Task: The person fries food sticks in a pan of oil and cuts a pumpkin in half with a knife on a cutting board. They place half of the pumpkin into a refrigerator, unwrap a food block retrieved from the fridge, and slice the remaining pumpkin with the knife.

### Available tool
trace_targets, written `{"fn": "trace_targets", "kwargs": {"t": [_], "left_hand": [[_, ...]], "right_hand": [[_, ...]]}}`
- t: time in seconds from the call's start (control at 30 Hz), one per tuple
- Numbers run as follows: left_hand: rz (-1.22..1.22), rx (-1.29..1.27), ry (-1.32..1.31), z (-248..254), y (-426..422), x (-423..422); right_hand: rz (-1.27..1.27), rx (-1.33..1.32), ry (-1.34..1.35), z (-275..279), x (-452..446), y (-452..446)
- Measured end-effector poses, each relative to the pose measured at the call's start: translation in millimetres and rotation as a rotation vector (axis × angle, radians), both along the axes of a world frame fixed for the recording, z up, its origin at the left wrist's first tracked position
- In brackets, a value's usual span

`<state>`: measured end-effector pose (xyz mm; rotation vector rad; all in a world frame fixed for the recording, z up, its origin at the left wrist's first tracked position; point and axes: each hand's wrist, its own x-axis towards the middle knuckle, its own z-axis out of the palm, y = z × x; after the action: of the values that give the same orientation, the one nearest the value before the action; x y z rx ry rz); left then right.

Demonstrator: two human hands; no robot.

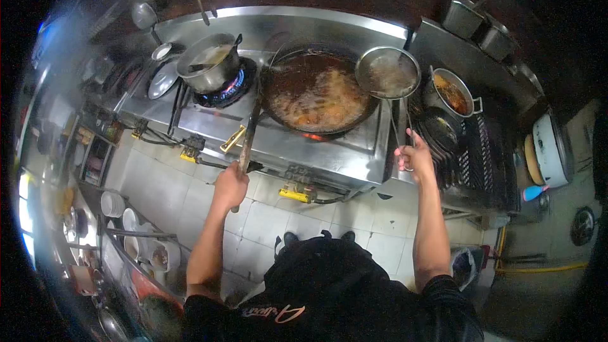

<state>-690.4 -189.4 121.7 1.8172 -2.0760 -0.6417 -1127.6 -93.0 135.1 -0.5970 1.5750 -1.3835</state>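
My left hand [232,183] is closed round a long, worn handle [249,136]. The handle runs up to the left rim of a large wok [320,130], where some wire mesh shows; the tool's head is not clear. In the wok, brown pieces of food [329,104] fry in dark, bubbling oil. My right hand [415,157] grips the thin handle of a round strainer [388,73], some fingers loosely raised. The strainer's bowl is over the wok's right edge and looks cloudy inside; what it contains, if anything, is not plain.
A steel pot [204,76] of pale liquid sits over a blue flame at left, near a metal lid [163,82]. Another pot [467,109] with orange-brown contents stands at right, beside a dark pan [438,130]. Yellow gas valves [294,196] line the stove front. Stacked bowls [113,204] are lower left.
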Motion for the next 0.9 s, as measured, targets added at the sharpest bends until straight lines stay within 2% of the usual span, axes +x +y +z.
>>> {"fn": "trace_targets", "kwargs": {"t": [0.17, 0.3, 0.37, 0.4, 0.5, 0.57, 0.7, 0.83, 0.9], "left_hand": [[0.013, 0.154, 0.233, 0.1, -4.8, -2.3], [-0.023, 0.078, 0.221, -6.9, 0.8, -8.9], [-0.014, 0.061, 0.254, -11.9, 2.1, -10.3], [-0.041, 0.030, 0.273, -16.1, 1.5, -9.4], [0.040, 0.143, 0.370, -1.0, 11.5, -17.0], [0.078, 0.094, 0.407, 19.8, 25.8, -24.1], [0.075, 0.124, 0.451, 8.5, 24.2, -15.7], [0.101, 0.149, 0.510, 5.1, 26.0, -13.7], [0.065, 0.121, 0.524, 2.5, 28.6, -12.7]], "right_hand": [[-0.011, -0.075, -0.095, 4.8, -11.4, 11.7], [0.019, -0.086, 0.077, 18.8, -15.9, 7.9], [0.019, -0.046, 0.013, 17.4, -10.5, 4.5], [0.037, -0.051, -0.040, 9.6, -8.0, 3.4], [0.068, -0.025, -0.145, -34.8, -4.4, 0.9], [0.075, 0.005, -0.177, -39.3, 0.1, 4.0], [0.046, -0.148, -0.216, -1.2, -11.8, 14.6], [-0.145, -0.220, 0.028, 60.7, -42.1, 32.1], [-0.275, -0.175, 0.304, 73.5, -69.1, 42.8]]}}
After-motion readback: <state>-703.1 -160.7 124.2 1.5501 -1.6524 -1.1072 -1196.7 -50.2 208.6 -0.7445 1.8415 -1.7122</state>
